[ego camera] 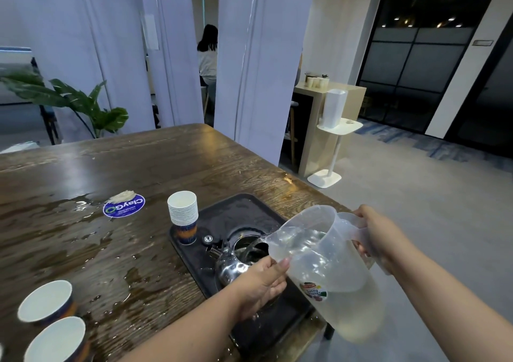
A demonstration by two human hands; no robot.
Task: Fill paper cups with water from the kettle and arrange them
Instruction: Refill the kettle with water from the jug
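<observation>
A clear plastic pitcher [327, 261] with water in it is tilted left, its spout over the open mouth of a shiny steel kettle [236, 261] on a black tray [249, 209]. My right hand [377, 236] grips the pitcher's handle. My left hand [261, 281] sits under the pitcher's spout side, thumb against its wall, fingers curled by the kettle. A stack of paper cups [183, 214] stands on the tray's far left corner. Two single paper cups [47, 303] [57, 341] stand at the near left of the table.
The dark wooden table [111, 167] is wet with puddles around the tray and cups. A round blue sticker [124, 206] lies beyond the puddles. The kettle's small lid [208, 239] lies on the tray. The table's right edge drops to grey floor.
</observation>
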